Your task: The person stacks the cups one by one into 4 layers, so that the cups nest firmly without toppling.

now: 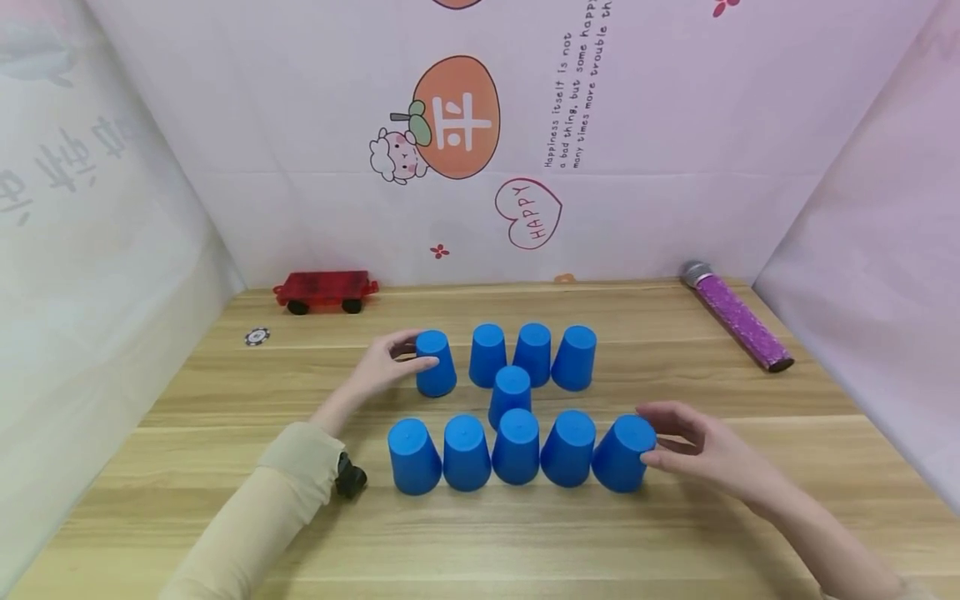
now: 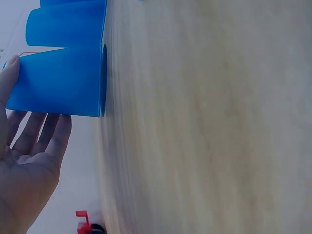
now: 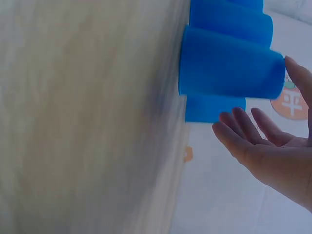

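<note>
Upside-down blue plastic cups stand in two rows on a wooden table. At the left end of the back row, my left hand (image 1: 386, 364) pinches a blue cup (image 1: 436, 364) between thumb and fingers, which touch its sides in the left wrist view. Beside the right-end cup (image 1: 624, 454) of the front row is my right hand (image 1: 705, 450). Its thumb tip is at the cup's upper end, while its loosely bent fingers (image 3: 234, 139) are apart from the cup in the right wrist view. A single cup (image 1: 512, 393) stands between the rows.
A red toy wagon (image 1: 326, 290) sits at the back left, near a black-and-white chip (image 1: 257, 336). At the back right lies a purple glittery microphone (image 1: 738, 317). Printed white cloth (image 1: 315, 200) walls the table's back and sides.
</note>
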Demonstrator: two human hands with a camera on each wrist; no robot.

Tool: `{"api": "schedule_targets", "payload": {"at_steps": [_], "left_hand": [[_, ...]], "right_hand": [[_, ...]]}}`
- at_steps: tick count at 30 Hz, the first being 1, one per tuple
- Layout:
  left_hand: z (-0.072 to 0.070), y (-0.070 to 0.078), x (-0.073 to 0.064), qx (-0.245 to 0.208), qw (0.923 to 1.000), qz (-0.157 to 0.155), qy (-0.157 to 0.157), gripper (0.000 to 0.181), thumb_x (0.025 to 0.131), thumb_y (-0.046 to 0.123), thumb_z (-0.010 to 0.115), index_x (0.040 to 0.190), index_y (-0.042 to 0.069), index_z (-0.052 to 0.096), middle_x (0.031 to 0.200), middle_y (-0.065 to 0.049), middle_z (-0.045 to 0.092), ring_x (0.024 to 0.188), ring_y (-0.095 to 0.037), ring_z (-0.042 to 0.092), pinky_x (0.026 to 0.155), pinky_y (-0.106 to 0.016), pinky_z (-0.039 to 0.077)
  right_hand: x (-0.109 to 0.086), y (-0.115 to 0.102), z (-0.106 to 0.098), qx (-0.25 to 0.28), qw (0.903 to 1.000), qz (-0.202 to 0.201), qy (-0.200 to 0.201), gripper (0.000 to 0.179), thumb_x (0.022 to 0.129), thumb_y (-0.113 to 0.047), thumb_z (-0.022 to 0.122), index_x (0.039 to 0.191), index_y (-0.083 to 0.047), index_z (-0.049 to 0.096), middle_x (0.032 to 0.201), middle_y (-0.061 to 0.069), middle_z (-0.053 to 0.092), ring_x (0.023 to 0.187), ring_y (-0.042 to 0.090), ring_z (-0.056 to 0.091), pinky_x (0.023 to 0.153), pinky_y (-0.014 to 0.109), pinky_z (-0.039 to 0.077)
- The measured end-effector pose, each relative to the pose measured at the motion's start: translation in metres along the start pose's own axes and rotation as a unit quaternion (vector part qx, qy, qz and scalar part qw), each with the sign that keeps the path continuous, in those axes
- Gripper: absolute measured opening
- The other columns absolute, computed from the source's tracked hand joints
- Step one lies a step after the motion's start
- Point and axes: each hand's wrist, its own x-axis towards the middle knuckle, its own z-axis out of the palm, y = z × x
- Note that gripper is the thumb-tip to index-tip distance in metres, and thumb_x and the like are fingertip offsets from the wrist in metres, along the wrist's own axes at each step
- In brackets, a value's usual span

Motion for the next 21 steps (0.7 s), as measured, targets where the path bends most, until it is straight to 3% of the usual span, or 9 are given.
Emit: {"api": "schedule_targets", "payload": {"at_steps": [13, 21], "left_hand": [[0.013, 0.006, 0.009, -0.001, 0.9999, 0.016, -0.002, 0.054, 0.085, 0.029, 0.07, 0.132, 0.01, 0.052, 0.13, -0.014, 0.058, 0.121, -0.032, 0.054, 0.099, -0.046, 0.047], [0.012, 0.006, 0.009, 0.007, 1.0, 0.004, 0.002, 0.055, 0.085, 0.032, 0.069, 0.134, 0.013, 0.051, 0.131, -0.011, 0.057, 0.122, -0.03, 0.054, 0.1, -0.046, 0.047]], "right_hand": [[0.004, -0.004, 0.01, -0.009, 0.9999, 0.005, 0.009, 0.045, 0.085, -0.018, 0.07, 0.125, -0.003, 0.053, 0.12, 0.015, 0.06, 0.105, -0.009, 0.054, 0.086, 0.013, 0.049], [0.007, -0.002, 0.012, -0.02, 0.9997, -0.004, 0.01, 0.046, 0.084, -0.017, 0.071, 0.124, -0.004, 0.053, 0.116, 0.008, 0.062, 0.102, -0.007, 0.056, 0.084, 0.013, 0.05]]}}
